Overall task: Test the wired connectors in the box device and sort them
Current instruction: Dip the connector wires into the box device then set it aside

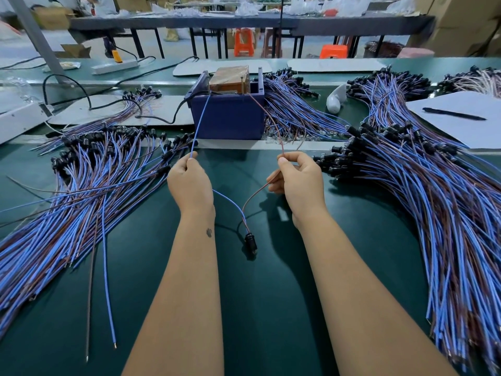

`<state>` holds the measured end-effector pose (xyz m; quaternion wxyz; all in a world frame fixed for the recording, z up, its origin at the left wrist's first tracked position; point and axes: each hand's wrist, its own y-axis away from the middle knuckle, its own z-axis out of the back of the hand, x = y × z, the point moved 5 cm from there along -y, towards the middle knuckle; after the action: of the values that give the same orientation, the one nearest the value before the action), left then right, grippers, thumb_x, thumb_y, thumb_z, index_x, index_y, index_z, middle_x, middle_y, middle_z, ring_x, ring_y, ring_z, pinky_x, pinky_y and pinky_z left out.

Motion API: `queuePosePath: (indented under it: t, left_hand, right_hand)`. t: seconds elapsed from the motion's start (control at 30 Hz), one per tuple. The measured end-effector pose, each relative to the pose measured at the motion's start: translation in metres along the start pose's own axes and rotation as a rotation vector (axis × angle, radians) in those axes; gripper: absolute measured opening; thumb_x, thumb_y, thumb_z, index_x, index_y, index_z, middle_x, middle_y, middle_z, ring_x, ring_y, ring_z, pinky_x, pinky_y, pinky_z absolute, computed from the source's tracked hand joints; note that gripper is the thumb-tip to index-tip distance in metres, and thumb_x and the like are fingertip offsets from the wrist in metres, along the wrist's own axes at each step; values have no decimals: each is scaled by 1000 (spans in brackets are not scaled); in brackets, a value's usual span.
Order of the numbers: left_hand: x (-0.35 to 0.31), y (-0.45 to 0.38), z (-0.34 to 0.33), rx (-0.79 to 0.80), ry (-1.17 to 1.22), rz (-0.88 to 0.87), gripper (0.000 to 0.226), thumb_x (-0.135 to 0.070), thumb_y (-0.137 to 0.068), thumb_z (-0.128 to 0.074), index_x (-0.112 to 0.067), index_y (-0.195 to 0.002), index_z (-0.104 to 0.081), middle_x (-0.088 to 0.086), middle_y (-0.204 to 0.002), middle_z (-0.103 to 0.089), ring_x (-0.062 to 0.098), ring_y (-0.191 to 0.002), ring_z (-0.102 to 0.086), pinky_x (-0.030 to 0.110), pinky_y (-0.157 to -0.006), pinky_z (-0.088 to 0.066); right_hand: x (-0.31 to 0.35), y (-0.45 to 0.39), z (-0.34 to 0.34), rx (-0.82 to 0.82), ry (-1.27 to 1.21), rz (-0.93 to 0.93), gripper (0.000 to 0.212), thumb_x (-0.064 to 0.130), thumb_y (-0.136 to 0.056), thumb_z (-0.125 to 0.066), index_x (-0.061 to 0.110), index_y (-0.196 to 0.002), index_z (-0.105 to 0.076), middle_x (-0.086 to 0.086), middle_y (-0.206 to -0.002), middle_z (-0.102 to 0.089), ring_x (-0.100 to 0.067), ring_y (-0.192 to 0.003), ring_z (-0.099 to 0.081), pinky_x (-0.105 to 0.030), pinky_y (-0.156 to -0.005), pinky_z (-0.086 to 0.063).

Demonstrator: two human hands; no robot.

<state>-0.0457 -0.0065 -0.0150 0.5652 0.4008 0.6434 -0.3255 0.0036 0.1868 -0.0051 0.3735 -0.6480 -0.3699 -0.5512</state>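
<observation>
2 hands raised over green table point(271, 308): left hand point(189, 183) pinching blue wire point(199, 123), right hand point(296, 180) pinching brown wire point(271, 123), both reaching up to blue box device point(230, 115). Black connector point(250, 241) dangling between forearms. Wire bundles point(81, 185) at both sides.

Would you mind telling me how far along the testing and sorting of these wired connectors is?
Done, apparently: a fanned pile of blue-and-brown wired connectors lies on the left, though tested or not is unclear. In hand: the left hand pinches a blue wire and the right hand a brown wire, both reaching up to the dark blue box device; their black connector hangs below. Left: a larger heap on the right.
</observation>
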Motion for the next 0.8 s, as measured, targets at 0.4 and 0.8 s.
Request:
queuePosePath:
  t: [0.4, 0.8]
  left_hand:
    - [-1, -2, 1, -15, 58, 16, 36, -7, -95, -38, -14, -115, -68, -9, -54, -35, 4, -40, -27, 19, -41, -28]
    - [0, -3, -1, -2, 54, 9, 33, -8, -96, -39, -14, -110, -67, -7, -57, -37, 3, -38, -30, 17, -41, -29]
  right_hand:
    - [0, 0, -2, 12, 28, 17, 13, 13, -99, -49, 18, -90, -56, -1, -55, -63, -13, -43, -55, -20, -46, -46]
    - [1, 2, -5, 47, 109, 26, 16, 8, -96, -51, 17, -88, -62, 0, -55, -61, -9, -46, -56, -19, -47, -47]
